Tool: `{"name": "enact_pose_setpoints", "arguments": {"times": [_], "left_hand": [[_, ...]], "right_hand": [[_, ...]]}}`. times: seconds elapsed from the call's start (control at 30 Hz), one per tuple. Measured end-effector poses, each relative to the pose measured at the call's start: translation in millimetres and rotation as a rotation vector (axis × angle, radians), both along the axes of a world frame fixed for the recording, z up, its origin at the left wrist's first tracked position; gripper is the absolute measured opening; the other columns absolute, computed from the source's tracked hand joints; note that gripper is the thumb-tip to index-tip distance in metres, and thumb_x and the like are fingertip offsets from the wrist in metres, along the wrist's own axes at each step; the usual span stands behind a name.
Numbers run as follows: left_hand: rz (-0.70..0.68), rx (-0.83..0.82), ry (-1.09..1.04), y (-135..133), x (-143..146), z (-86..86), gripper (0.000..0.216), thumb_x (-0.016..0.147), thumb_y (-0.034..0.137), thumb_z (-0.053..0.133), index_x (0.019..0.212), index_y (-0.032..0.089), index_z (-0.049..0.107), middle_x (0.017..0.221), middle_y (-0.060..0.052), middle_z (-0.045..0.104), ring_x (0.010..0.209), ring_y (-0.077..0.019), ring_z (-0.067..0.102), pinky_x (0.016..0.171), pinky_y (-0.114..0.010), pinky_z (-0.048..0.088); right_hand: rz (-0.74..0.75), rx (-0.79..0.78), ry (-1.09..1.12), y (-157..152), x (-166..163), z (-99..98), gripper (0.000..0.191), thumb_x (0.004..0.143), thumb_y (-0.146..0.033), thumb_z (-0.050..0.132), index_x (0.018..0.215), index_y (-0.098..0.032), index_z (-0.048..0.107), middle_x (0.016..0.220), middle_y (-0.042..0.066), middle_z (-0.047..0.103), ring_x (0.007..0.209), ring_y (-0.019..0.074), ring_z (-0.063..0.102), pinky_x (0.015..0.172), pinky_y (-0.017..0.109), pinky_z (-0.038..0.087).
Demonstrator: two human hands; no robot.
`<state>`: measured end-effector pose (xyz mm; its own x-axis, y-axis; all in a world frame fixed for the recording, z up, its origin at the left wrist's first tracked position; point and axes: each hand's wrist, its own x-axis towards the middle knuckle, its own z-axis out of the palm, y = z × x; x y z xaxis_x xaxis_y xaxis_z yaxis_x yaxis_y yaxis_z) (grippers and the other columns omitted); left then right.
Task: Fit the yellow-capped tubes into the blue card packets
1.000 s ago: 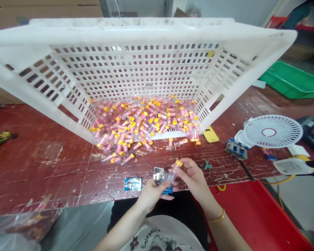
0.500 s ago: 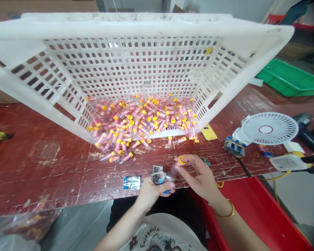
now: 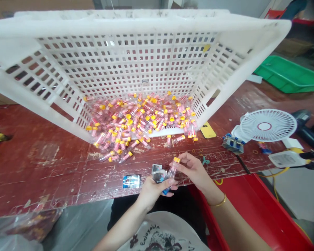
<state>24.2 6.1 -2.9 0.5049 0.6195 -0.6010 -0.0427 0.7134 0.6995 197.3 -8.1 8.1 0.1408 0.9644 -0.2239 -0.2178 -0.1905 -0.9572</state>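
Observation:
My left hand [image 3: 153, 191] is closed on a small dark printed packet [image 3: 159, 176] with a blue part showing under the thumb. Between the fingertips of my right hand [image 3: 195, 170] is a clear tube [image 3: 172, 171] with a yellow cap [image 3: 176, 160], tilted over my left hand. The tube's lower end meets the packet and left fingers; whether it is inside anything I cannot tell. Another dark packet [image 3: 156, 168] shows just behind the held one. To the left, a shiny blue packet [image 3: 131, 181] lies flat on the red table [image 3: 68, 174].
A large white crate [image 3: 143, 26] lies tipped toward me, with many yellow-capped tubes [image 3: 136, 122] spilling from it. On the right are a yellow card [image 3: 208, 130], a clipped blue-and-clear bundle [image 3: 233, 143], a white fan [image 3: 265, 125], a green tray [image 3: 288, 75] and a red bin [image 3: 251, 205].
My right hand has turned the tube more upright, cap up, and brought it left against the packet in my left hand. The left hand has barely moved.

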Motion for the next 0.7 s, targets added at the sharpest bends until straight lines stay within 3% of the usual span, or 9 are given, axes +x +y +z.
{"name": "enact_pose_setpoints", "arguments": {"times": [0.1,0.23,0.33,0.4,0.5,0.7], "left_hand": [[0.016,-0.082,-0.062,3,2,2.1,0.04,0.068,0.037,0.078,0.097,0.011,0.069,0.096,-0.015,0.073,0.087,-0.0257,0.07,0.065,-0.032,0.059],[0.111,-0.212,-0.118,11,13,5.1,0.038,0.07,0.036,0.077,0.098,0.012,0.069,0.091,-0.012,0.073,0.081,-0.0227,0.07,0.066,-0.032,0.059],[0.163,-0.238,-0.122,16,23,9.3,0.035,0.069,0.035,0.078,0.093,0.01,0.069,0.084,-0.011,0.073,0.072,-0.0182,0.069,0.065,-0.029,0.059],[0.15,-0.225,-0.113,17,26,11.8,0.037,0.068,0.038,0.078,0.089,0.009,0.069,0.083,-0.012,0.073,0.068,-0.0175,0.068,0.062,-0.027,0.058],[0.088,-0.171,-0.128,15,22,12.6,0.041,0.066,0.042,0.078,0.09,0.009,0.069,0.081,-0.011,0.073,0.067,-0.0179,0.068,0.06,-0.025,0.056],[0.028,-0.072,-0.093,8,11,10.4,0.038,0.061,0.031,0.083,0.091,0.013,0.068,0.083,-0.006,0.072,0.074,-0.0175,0.067,0.06,-0.023,0.054]], "right_hand": [[-0.015,0.006,0.026,-2,-4,-3.4,0.029,0.069,-0.037,0.076,0.078,-0.02,0.054,0.077,0.0,0.069,0.075,0.0157,0.066,0.071,0.029,0.053],[0.073,0.027,-0.01,-12,-15,-5.8,0.023,0.078,-0.04,0.067,0.088,-0.021,0.057,0.088,0.001,0.065,0.078,0.0142,0.064,0.07,0.027,0.053],[0.173,0.085,-0.073,-25,-27,-6.3,0.056,0.066,-0.031,0.077,0.114,-0.027,0.048,0.112,0.004,0.056,0.095,0.018,0.061,0.073,0.028,0.055],[0.145,0.082,-0.137,-31,-33,-7.6,0.077,0.058,-0.023,0.082,0.121,-0.03,0.038,0.118,0.006,0.05,0.097,0.0193,0.06,0.071,0.028,0.056],[0.046,0.099,-0.272,-33,-35,-8.6,0.067,0.063,-0.02,0.078,0.116,-0.028,0.037,0.111,0.005,0.049,0.092,0.0177,0.059,0.069,0.027,0.055],[-0.004,0.195,-0.441,-28,-25,0.1,0.063,0.062,-0.021,0.077,0.11,-0.025,0.036,0.101,0.002,0.046,0.086,0.0154,0.055,0.076,0.028,0.05]]}}
